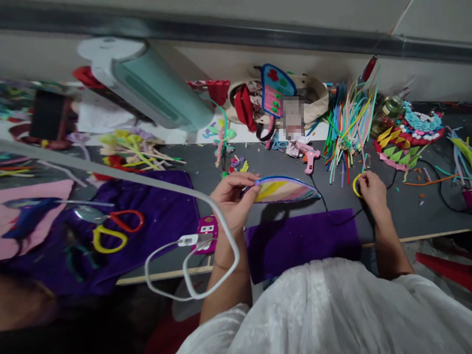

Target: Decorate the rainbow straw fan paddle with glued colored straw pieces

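Observation:
My left hand [236, 194] pinches one end of a curved, striped craft piece [285, 190] with a blue rim and bands of yellow, cream and pink. It is held above the grey table, near a purple cloth [306, 241]. Further right, my right hand [374, 191] has its fingers closed at yellow-handled scissors [357, 186]; most of the scissors is hidden by the hand. Beyond that hand lies a pile of coloured pipe cleaners [348, 123]. A pink glue gun [309, 156] rests between my hands, toward the back.
A white cable [147, 179] loops across the left side to a pink socket block [206, 228]. Scissors with red and yellow handles [114, 231] and pliers [79, 253] lie on purple cloth at left. A glass jar [387, 113] stands at back right beside decorated crowns [400, 150].

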Action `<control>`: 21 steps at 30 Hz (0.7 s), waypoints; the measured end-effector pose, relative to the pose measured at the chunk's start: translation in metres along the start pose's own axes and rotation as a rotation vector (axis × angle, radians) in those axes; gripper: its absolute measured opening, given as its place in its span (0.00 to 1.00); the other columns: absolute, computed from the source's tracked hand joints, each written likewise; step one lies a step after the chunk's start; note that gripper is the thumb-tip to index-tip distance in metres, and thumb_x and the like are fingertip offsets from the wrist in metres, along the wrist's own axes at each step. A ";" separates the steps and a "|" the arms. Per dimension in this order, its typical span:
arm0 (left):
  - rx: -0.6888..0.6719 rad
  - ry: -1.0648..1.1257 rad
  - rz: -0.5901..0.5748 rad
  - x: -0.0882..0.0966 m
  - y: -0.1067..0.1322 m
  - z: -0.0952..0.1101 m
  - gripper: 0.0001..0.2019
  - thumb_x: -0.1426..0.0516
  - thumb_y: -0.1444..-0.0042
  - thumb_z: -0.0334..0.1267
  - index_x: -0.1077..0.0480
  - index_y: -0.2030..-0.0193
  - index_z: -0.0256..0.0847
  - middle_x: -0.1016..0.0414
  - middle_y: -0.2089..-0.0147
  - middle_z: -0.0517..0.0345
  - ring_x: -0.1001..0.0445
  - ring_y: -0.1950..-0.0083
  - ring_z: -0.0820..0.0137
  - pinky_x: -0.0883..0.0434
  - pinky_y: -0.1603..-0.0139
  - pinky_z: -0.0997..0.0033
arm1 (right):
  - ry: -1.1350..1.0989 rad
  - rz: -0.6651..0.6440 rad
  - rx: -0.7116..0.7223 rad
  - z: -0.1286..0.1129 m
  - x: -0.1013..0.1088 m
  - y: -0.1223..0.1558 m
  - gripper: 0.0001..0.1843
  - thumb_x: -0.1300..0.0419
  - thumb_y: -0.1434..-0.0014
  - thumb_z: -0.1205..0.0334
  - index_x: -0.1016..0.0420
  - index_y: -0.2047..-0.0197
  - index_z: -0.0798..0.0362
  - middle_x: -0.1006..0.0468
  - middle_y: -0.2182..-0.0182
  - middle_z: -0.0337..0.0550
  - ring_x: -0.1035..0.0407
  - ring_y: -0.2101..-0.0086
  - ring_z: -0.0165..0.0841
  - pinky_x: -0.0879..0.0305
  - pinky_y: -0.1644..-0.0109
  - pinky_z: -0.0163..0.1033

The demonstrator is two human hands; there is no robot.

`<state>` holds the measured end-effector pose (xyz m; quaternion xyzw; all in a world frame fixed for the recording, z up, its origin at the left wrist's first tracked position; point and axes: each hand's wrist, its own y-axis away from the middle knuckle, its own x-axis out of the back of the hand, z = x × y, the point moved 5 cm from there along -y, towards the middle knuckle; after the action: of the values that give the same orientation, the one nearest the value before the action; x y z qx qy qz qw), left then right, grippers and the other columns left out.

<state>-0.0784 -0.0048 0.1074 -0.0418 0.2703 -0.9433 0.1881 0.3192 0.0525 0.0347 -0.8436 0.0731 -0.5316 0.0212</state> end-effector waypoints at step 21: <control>0.131 0.021 -0.036 0.009 0.018 -0.005 0.09 0.30 0.47 0.40 0.23 0.63 0.41 0.18 0.61 0.54 0.18 0.57 0.67 0.22 0.51 0.64 | -0.142 -0.343 -0.139 -0.137 -0.111 -0.063 0.17 0.44 0.35 0.54 0.23 0.53 0.57 0.16 0.56 0.59 0.22 0.55 0.45 0.34 0.55 0.41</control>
<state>-0.0816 -0.0196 0.0938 -0.0244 0.2090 -0.9626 0.1705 0.1551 0.1366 0.0017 -0.8785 -0.0368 -0.4603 -0.1226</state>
